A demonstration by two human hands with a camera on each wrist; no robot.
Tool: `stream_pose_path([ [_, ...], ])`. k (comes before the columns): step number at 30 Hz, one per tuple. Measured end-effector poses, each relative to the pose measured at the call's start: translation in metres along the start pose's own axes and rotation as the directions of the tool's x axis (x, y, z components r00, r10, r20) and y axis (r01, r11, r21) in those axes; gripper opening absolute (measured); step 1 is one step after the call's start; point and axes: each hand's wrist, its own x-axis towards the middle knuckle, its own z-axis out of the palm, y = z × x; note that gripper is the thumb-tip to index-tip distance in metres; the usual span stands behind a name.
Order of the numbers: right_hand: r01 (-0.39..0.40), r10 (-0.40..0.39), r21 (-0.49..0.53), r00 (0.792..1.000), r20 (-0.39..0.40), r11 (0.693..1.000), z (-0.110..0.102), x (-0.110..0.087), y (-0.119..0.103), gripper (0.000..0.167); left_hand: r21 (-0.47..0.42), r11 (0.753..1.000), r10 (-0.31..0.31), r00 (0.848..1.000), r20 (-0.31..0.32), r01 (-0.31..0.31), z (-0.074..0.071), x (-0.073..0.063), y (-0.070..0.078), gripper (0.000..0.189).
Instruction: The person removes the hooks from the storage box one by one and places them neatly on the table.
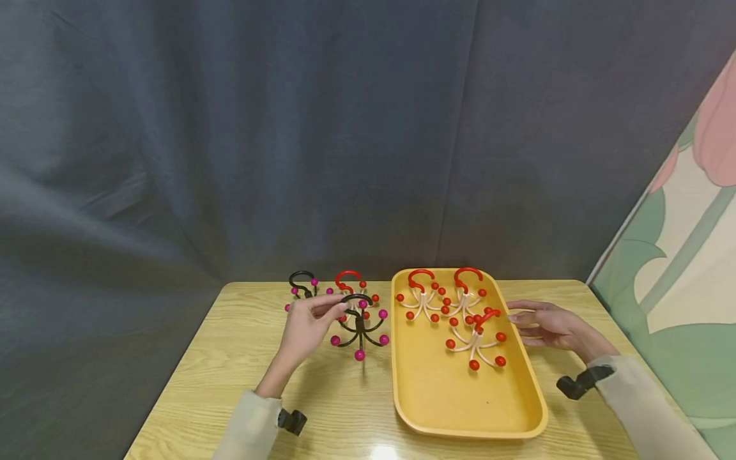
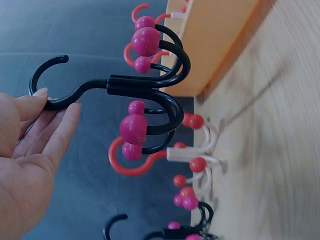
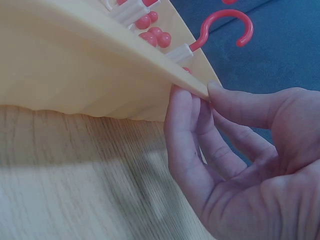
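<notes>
My left hand (image 1: 306,327) pinches a black hook hanger (image 1: 360,324) by its curved hook, between thumb and fingers. The hanger's curved arms end in pink balls, and in the left wrist view its black stem (image 2: 131,86) is held off the table. At the yellow tray (image 1: 431,399), my right hand (image 1: 554,329) grips the right rim (image 3: 150,62), thumb on top and fingers below. Inside the tray's far half stand 3 white hangers with red hooks and red balls, the nearest one (image 1: 475,342) leaning.
Behind the left hand, another black hanger (image 1: 308,294) stands at the table's back edge. Beside it is a white hanger with a red hook (image 1: 349,273), partly covered by the held one. A dark curtain (image 1: 345,140) hangs behind the wooden table (image 1: 201,383); flowered cloth (image 1: 678,275) is at right.
</notes>
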Motion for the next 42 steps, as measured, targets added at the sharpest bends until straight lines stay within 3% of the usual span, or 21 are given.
stream_pose_path([
  [9,0.0,0.0,-0.008,1.0,-0.01,1.0,0.002,-0.002,-0.002,0.038,0.02,1.0,0.009,0.999,-0.049,-0.008,-0.009,-0.002,-0.019,0.019],
  [19,-0.002,0.002,-0.013,1.0,-0.021,1.0,0.002,-0.003,-0.001,0.041,-0.012,1.0,-0.019,0.996,-0.092,0.018,-0.002,-0.001,-0.036,0.02],
  [27,-0.003,0.002,-0.005,1.0,-0.023,1.0,0.001,-0.002,0.0,0.039,-0.032,0.999,-0.035,0.996,-0.085,0.033,0.003,0.0,-0.045,0.021],
  [33,-0.002,0.002,-0.006,1.0,-0.029,1.0,0.002,-0.003,0.0,0.04,-0.033,0.996,-0.08,0.995,-0.067,0.078,0.007,0.001,-0.052,0.024],
  [42,-0.004,0.004,-0.002,1.0,-0.028,1.0,0.001,-0.002,0.0,0.038,-0.021,0.997,-0.08,0.996,-0.051,0.079,0.011,0.003,-0.058,0.023],
])
